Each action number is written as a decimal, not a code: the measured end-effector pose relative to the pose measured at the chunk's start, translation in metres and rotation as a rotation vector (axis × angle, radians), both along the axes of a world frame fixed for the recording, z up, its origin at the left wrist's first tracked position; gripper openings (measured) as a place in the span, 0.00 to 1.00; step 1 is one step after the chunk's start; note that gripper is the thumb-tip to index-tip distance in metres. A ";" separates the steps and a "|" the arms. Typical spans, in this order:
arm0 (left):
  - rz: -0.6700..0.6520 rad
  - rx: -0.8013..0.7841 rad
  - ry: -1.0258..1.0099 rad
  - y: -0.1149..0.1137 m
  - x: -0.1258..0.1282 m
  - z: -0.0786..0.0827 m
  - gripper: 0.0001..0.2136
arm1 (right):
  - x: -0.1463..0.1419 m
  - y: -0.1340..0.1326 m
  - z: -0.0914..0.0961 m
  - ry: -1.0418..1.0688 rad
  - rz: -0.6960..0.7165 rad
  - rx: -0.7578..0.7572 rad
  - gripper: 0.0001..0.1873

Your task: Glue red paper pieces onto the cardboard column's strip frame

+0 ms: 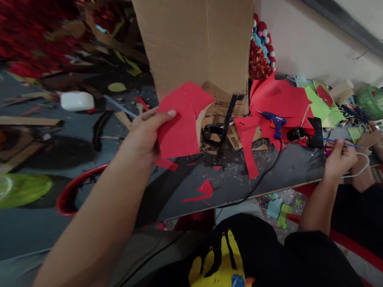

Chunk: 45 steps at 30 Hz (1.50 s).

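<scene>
My left hand (146, 131) grips a red paper-covered piece (182, 123) by its left side, thumb on top and fingers underneath. Cardboard shows along that piece's right edge. At the far right, my right hand (341, 157) pinches a slim blue paintbrush (326, 139). Its dark end points toward a small black jar (295, 134), and I cannot tell whether it touches the jar. Left of the jar lies a blue glue gun (277, 122) with a black cord. A red paper strip (248, 147) rests between the glue gun and the held piece.
A tall cardboard panel (194, 44) stands at the back. Large red paper (281, 95) and green paper (323, 103) lie behind the glue gun. A white case (77, 101) and a red ring-shaped rim (67, 199) are left. Another person's hand (369, 139) is at far right.
</scene>
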State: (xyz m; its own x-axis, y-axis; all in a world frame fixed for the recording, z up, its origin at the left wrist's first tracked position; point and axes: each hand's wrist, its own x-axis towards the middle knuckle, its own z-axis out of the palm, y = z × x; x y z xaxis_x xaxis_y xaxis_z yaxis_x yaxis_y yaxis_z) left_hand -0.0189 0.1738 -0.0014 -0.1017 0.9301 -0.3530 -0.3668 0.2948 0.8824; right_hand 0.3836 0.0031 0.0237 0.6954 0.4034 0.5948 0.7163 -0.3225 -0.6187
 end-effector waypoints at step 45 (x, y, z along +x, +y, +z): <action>-0.201 0.109 -0.233 0.006 0.002 -0.013 0.13 | -0.079 0.090 -0.002 0.441 0.476 0.482 0.25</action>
State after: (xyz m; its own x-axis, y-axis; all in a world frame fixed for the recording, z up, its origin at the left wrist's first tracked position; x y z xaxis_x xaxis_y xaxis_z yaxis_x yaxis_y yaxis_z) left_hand -0.0167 0.1794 -0.0149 0.1599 0.9570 -0.2419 -0.5063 0.2899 0.8122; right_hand 0.3043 0.0928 0.0214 0.7247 0.4845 0.4900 0.3671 0.3303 -0.8696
